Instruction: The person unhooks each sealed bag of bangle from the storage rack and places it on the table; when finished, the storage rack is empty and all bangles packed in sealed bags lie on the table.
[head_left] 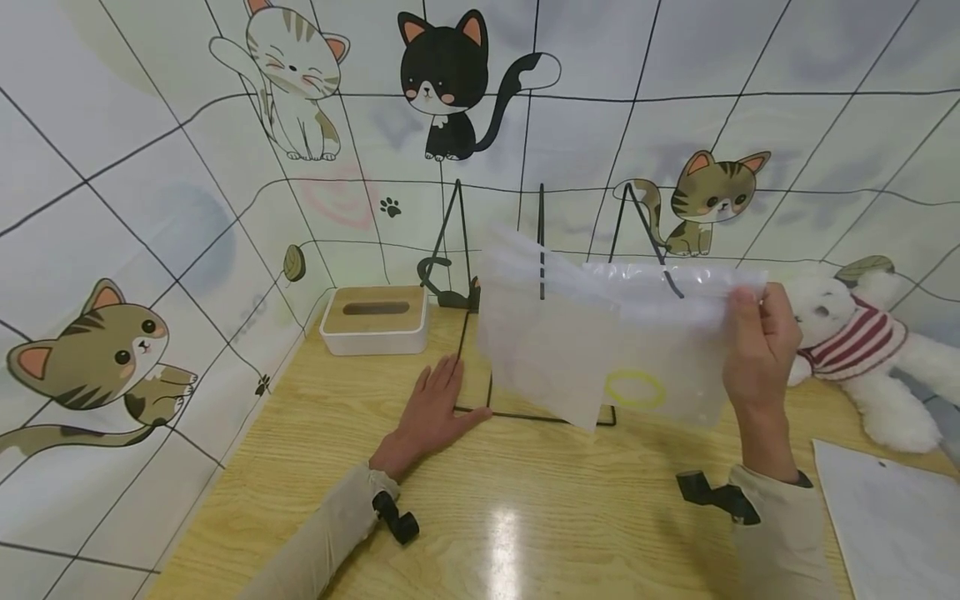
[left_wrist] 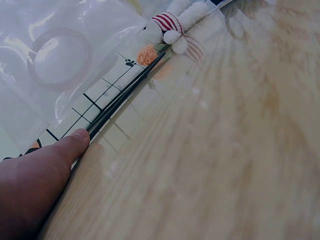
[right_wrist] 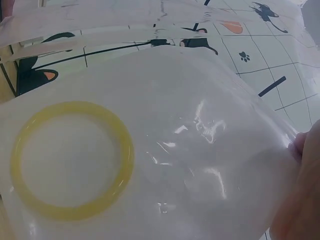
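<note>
My right hand (head_left: 761, 358) pinches the right edge of a clear plastic bag (head_left: 678, 350), raised in front of a black wire rack (head_left: 540, 417). Inside that bag lies a yellow ring (right_wrist: 127, 155), shaped like a bangle. Another clear bag (head_left: 540, 342) hangs to its left and partly overlaps it; a pale pink ring (left_wrist: 88, 57) shows through plastic in the left wrist view. My left hand (head_left: 431, 408) rests on the table at the rack's left front corner, fingers extended, with its thumb against the base bar. The bags hide much of the rack's middle.
A white tissue box (head_left: 375, 343) with a wooden lid stands at the back left of the wooden table (head_left: 450, 517). At right are a white plush toy (head_left: 892, 400) in a striped shirt and a white sheet (head_left: 892, 517). Behind hangs a cat-print backdrop (head_left: 585, 142).
</note>
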